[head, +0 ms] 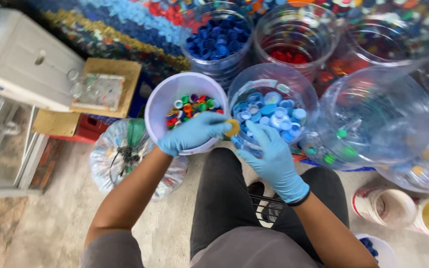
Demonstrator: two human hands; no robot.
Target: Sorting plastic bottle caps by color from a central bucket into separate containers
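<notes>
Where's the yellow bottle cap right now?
In the head view, near centre, the yellow cap is pinched in the left hand, between the white bucket of mixed caps and the clear jar of light blue caps.

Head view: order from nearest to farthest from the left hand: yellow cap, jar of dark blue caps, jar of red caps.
From the left hand:
1. Yellow cap, at its fingertips.
2. Jar of dark blue caps, above.
3. Jar of red caps, upper right.
</notes>
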